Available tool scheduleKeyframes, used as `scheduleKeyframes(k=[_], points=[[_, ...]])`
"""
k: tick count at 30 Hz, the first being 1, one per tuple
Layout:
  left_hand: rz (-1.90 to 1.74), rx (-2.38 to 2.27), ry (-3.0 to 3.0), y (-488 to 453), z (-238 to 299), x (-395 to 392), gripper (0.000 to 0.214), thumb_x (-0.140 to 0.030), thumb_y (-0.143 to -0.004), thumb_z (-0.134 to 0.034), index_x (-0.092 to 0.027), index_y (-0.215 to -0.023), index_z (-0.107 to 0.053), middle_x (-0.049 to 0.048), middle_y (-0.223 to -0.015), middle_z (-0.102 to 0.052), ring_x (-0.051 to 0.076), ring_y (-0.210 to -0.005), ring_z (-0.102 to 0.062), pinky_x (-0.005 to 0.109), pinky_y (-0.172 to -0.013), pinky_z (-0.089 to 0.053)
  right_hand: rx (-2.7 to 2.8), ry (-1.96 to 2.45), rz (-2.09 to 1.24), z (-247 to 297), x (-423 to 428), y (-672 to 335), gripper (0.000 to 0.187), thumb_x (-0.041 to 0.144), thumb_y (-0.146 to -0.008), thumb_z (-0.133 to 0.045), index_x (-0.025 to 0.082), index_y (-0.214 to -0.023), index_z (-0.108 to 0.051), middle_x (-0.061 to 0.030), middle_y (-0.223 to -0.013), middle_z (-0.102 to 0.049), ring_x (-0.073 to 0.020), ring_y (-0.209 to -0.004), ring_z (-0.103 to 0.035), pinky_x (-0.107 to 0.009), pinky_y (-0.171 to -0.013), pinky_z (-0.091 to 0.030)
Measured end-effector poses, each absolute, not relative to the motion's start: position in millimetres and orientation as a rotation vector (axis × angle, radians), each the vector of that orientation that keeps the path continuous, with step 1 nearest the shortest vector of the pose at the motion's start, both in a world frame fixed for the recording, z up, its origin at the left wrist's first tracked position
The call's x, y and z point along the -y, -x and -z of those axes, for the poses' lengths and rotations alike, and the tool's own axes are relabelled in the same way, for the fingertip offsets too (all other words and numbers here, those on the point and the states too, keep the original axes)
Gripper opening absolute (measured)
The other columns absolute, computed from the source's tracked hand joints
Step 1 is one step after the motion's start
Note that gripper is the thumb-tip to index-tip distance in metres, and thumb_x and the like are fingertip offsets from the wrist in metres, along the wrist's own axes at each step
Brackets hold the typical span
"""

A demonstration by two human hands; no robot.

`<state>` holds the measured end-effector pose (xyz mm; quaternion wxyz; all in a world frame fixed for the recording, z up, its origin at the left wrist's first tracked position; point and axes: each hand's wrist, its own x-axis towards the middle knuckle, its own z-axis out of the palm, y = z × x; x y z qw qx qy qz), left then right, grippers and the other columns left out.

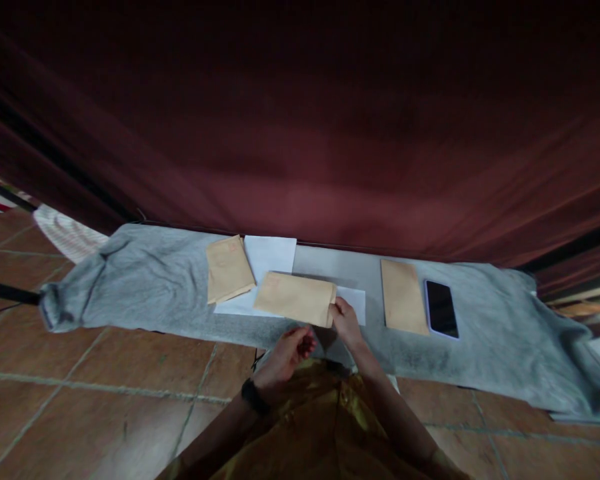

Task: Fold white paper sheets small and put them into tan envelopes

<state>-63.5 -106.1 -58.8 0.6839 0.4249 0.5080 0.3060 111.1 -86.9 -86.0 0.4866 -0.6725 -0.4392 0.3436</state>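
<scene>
A brown paper envelope (293,298) with a faint red mark sits in front of me, its right end pinched by my right hand (346,320). Just below its lower edge is my left hand (296,347), fingers curled in and nothing visible in them; a dark watch is on that wrist. Sheets of white paper (273,252) show behind and beneath the envelope. To the left, a small stack of brown envelopes (229,270) lies at a slant, partly over the paper. Another brown envelope (404,297) lies flat on the right.
A phone (441,309) with a dark screen and pale purple edge lies beside the right envelope. Grey cloth (150,280) covers the narrow bench-like surface. A dark red curtain (330,167) hangs right behind it. Brown floor tiles (145,373) show in front.
</scene>
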Motion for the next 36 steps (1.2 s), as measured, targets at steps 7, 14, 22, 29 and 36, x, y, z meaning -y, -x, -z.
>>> scheduleKeyframes(k=[7,14,22,29,36], points=[[-0.304,-1.012,-2.599,69,33,70,0.077,-0.039,-0.086,-0.073,-0.035,-0.156,-0.041,0.0096,-0.168,-0.033,0.036,-0.155,-0.028,0.06,-0.125,-0.018,1.118,1.737,-0.786,92,104,-118,0.023,0.038,-0.081,-0.043,0.025,-0.084,-0.061,-0.0043,-0.079,-0.069,-0.022,-0.075,-0.061,-0.031,-0.069,-0.047],[-0.005,-0.911,-2.625,57,48,16,0.122,-0.06,-0.067,-0.084,-0.028,-0.165,-0.017,0.0194,-0.173,0.0,0.04,-0.159,-0.002,0.065,-0.124,-0.001,1.197,1.794,-0.762,89,121,-124,0.028,0.043,-0.09,-0.039,0.024,-0.092,-0.06,-0.0043,-0.082,-0.069,-0.0216,-0.075,-0.061,-0.03,-0.067,-0.046],[-0.081,-0.817,-2.681,57,39,22,0.117,-0.056,-0.068,-0.086,-0.032,-0.164,-0.022,0.0185,-0.171,-0.02,0.041,-0.157,-0.017,0.066,-0.122,0.004,1.271,1.855,-0.714,92,127,-132,0.029,0.046,-0.091,-0.037,0.025,-0.092,-0.057,-0.0052,-0.079,-0.066,-0.0229,-0.072,-0.06,-0.031,-0.066,-0.043],[-0.115,-0.775,-2.662,57,40,23,0.114,-0.051,-0.069,-0.085,-0.037,-0.163,-0.023,0.0145,-0.169,-0.028,0.042,-0.155,-0.023,0.067,-0.122,0.003,1.287,1.83,-0.719,99,129,-140,0.027,0.05,-0.087,-0.043,0.025,-0.087,-0.054,-0.0037,-0.08,-0.063,-0.0221,-0.072,-0.058,-0.033,-0.069,-0.045],[-0.116,-0.739,-2.68,56,36,26,0.111,-0.048,-0.072,-0.085,-0.037,-0.163,-0.023,0.0133,-0.167,-0.032,0.042,-0.153,-0.027,0.066,-0.123,0.001,1.316,1.863,-0.685,99,131,-142,0.02,0.044,-0.087,-0.046,0.026,-0.083,-0.053,-0.0047,-0.078,-0.065,-0.0226,-0.072,-0.06,-0.032,-0.067,-0.045]])
